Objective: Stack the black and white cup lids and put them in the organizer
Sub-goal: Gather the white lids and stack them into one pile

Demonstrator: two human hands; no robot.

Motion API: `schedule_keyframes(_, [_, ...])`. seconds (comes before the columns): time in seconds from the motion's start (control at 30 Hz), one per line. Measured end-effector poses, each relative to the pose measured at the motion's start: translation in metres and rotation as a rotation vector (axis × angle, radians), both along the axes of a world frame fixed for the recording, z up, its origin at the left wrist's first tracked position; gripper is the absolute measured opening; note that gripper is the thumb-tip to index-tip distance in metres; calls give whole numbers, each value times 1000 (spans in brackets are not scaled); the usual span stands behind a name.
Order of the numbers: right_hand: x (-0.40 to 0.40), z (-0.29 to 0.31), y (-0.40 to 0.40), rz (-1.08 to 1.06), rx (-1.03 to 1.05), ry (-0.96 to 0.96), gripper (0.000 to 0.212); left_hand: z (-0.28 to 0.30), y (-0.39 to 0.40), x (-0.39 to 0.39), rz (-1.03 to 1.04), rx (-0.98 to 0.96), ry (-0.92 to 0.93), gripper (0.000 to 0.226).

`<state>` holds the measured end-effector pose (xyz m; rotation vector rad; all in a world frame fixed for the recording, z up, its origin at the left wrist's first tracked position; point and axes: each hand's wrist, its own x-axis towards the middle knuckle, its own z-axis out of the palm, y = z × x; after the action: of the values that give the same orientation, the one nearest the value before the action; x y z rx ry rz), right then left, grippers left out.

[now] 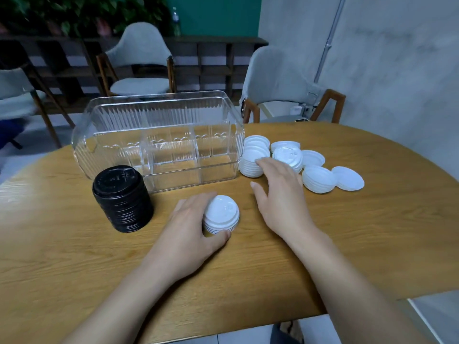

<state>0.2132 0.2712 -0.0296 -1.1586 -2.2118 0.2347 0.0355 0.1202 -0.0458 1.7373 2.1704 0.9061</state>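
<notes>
The left hand (191, 224) curls around a short stack of white lids (221, 214) standing on the wooden table (372, 232); the thumb wraps the near side and the fingers hook behind it, so the hand is clasping the stack. This stack stands upright, domed tops facing up, its axis vertical.

The right hand (280, 192) reaches forward with fingers extended and relaxed, thumb spread to the left, holding nothing. Its fingertips lie at the near edge of a taller pile of white lids (253, 157), which stands just beside the right end of the clear organizer (159, 135). Whether the fingertips actually touch the pile, I cannot tell for sure.

More loose white lids (320, 167) lie scattered to the right of that pile, some tilted or leaning on one another, some in short stacks.

A tall stack of black lids (123, 198) stands upright on the table, close in front of the organizer's left end, tops up.

The organizer runs left to right across the table, its divided compartments showing no lids inside. Grey chairs (278, 80) stand beyond the table.
</notes>
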Motion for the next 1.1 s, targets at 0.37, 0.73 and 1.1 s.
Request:
schedule_keyframes(0.37, [-32, -3, 49, -64, 200, -177, 15, -5, 2, -5, -16, 38, -23, 87])
schedule_keyframes(0.73, [9, -18, -31, -6, 225, 31, 13, -5, -5, -3, 2, 39, -8, 89])
schedule_keyframes(1.1, [25, -9, -29, 65, 170, 216, 18, -9, -10, -5, 16, 49, -22, 88])
